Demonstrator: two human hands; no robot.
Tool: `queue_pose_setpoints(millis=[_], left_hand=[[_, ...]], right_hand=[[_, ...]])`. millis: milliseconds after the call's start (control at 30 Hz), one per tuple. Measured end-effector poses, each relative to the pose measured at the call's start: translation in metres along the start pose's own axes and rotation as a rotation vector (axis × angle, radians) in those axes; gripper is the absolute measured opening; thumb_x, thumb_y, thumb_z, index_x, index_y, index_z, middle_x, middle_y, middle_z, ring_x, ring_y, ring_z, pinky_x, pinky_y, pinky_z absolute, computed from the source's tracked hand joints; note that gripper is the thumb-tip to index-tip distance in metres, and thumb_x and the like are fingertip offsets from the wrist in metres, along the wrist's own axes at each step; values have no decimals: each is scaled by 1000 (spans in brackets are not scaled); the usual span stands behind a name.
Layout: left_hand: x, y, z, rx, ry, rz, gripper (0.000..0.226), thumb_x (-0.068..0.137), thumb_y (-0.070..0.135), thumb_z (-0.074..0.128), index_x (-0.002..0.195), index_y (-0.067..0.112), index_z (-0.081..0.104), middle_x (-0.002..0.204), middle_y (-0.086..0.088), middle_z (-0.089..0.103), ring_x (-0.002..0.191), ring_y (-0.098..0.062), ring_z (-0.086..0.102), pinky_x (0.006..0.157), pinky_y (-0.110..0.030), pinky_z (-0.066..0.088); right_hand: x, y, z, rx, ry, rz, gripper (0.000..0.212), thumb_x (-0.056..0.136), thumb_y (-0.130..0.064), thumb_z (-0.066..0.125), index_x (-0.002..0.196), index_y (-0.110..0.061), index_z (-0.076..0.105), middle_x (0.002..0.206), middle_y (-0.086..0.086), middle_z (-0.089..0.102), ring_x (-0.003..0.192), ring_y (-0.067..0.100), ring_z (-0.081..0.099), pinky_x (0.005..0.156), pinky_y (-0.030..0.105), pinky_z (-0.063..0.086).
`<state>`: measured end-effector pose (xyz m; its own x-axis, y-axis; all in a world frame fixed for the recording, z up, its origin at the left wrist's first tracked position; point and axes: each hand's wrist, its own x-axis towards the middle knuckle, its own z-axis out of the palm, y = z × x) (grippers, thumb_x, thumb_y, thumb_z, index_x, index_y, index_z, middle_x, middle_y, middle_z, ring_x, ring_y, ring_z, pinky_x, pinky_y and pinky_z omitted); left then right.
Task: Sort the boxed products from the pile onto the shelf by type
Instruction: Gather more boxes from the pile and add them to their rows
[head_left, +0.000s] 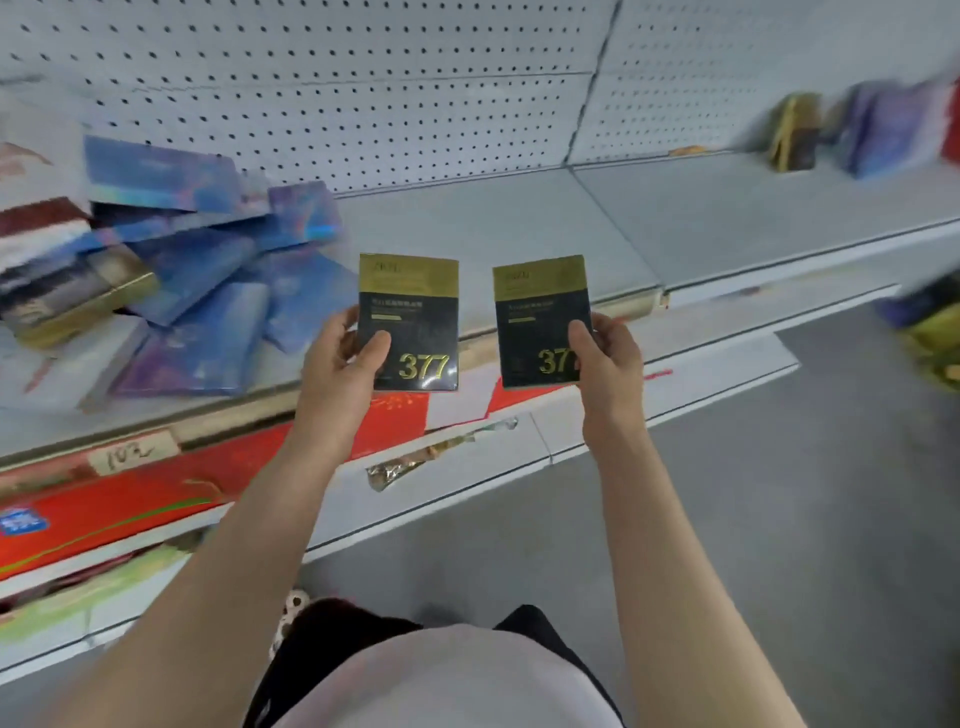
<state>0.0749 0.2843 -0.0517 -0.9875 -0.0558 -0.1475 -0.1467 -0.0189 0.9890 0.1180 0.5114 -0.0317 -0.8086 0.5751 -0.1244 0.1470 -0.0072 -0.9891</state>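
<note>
My left hand (345, 358) grips a black-and-gold box marked 377 (415, 306) by its lower left corner, thumb on the front. My right hand (605, 358) grips a second, matching black-and-gold box (537, 306) by its lower right corner. Both boxes are upright, side by side, held over the front edge of the grey shelf (519, 228). A pile of boxes (197, 270), mostly blue and purple with a gold-edged dark one (88, 296), lies on the shelf at the left. At the far right of the shelf stand a black-and-gold box (795, 132) and blue-purple boxes (893, 130), blurred.
A white pegboard wall (363, 88) backs the shelf. Red price strips (156, 493) run along the shelf's front edge, above a lower shelf (467, 467). Grey floor (779, 493) is at the right, with blurred dark and green items (930, 322) at the right edge.
</note>
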Motion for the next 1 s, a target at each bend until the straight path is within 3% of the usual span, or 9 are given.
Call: queue_pose_setpoints(millis=[100, 167, 367, 500, 633, 767, 1000], left_hand=[[-5, -1, 70, 10, -119, -3, 31, 95, 16, 60, 123, 26, 54, 108, 7, 68, 95, -1, 66, 82, -23, 52], [-5, 1, 112, 35, -194, -1, 28, 97, 16, 58, 122, 28, 51, 102, 15, 65, 90, 5, 64, 78, -21, 52], [14, 4, 226, 117, -374, -19, 25, 96, 24, 59, 120, 31, 51, 106, 9, 69, 93, -11, 70, 77, -31, 56], [34, 8, 301, 140, -460, -13, 28, 98, 25, 57, 125, 26, 51, 106, 6, 69, 93, -14, 70, 69, -24, 54], [64, 14, 376, 134, -531, -19, 31, 97, 19, 57, 127, 22, 51, 106, 6, 68, 99, -13, 68, 82, -30, 57], [93, 23, 451, 140, -614, -22, 30, 96, 17, 57, 126, 24, 52, 110, 1, 68, 101, -17, 68, 86, -36, 57], [116, 28, 571, 137, -657, -51, 27, 95, 15, 57, 118, 29, 53, 109, 2, 69, 102, -17, 68, 90, -42, 56]], right_hand=[[16, 5, -65, -13, 100, 7, 23, 99, -22, 57, 120, -15, 58, 99, 3, 70, 92, 16, 68, 76, 25, 56], [27, 7, -101, 8, 160, 10, 26, 99, -21, 56, 125, -14, 58, 97, 3, 71, 90, 15, 69, 73, 23, 55], [75, 17, -186, 48, 339, 59, 23, 97, -22, 56, 120, -21, 59, 101, 7, 70, 97, 22, 69, 82, 33, 57], [119, 14, -233, 51, 438, 75, 25, 98, -21, 56, 123, -20, 58, 99, 4, 70, 93, 17, 70, 74, 25, 55], [170, 3, -274, 48, 523, 86, 24, 97, -20, 56, 121, -20, 58, 98, 3, 70, 92, 16, 70, 74, 26, 57], [225, -5, -314, 75, 606, 82, 23, 95, -19, 57, 118, -20, 60, 102, 10, 70, 98, 25, 69, 87, 39, 56], [304, -5, -385, 129, 647, 98, 19, 97, -18, 56, 116, -20, 58, 93, 1, 68, 90, 13, 69, 85, 33, 57]])
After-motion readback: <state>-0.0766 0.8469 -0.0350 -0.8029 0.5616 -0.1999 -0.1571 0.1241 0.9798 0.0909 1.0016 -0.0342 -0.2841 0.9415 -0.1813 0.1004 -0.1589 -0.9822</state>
